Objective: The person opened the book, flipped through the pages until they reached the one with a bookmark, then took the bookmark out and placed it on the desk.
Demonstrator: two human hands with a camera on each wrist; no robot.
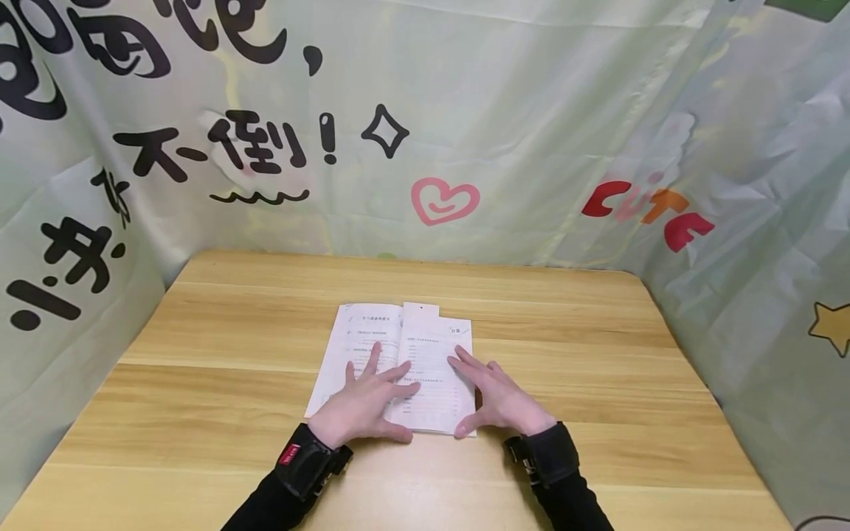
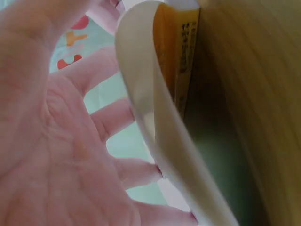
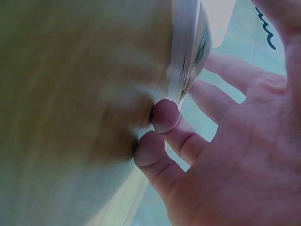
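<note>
- The book (image 1: 433, 402) lies open on the table (image 1: 219, 346), in the middle from side to side and toward the person, where both hands can reach it easily
- The left hand (image 1: 358, 405) is spread wide, its fingers fairly straight across the lower part of the left page and over the fold, its thumb by the near edge; it grips nothing, and the spread looks meant to press the pages down
- Pressing seems useful there, since the left wrist view shows a leaf (image 2: 136, 70) bowing up in a curve, with an orange and yellow printed part (image 2: 181, 52) beneath
- The right hand (image 1: 505, 398) is also open, thumb set apart near the lower right corner, other fingers reaching onto the right page; it has no grip on anything and probably steadies that side
- In the right wrist view two of its fingertips (image 3: 165, 115) sit low at the table beside the book's edge, perhaps to stop it sliding outward
- A white slip (image 1: 421, 310) with a dark dot sticks out past the far edge near the fold, maybe placed as a marker; how far down it reaches is hidden
- Black bands (image 1: 308, 461) circle both wrists over dark sleeves, likely to carry the wrist cameras
</note>
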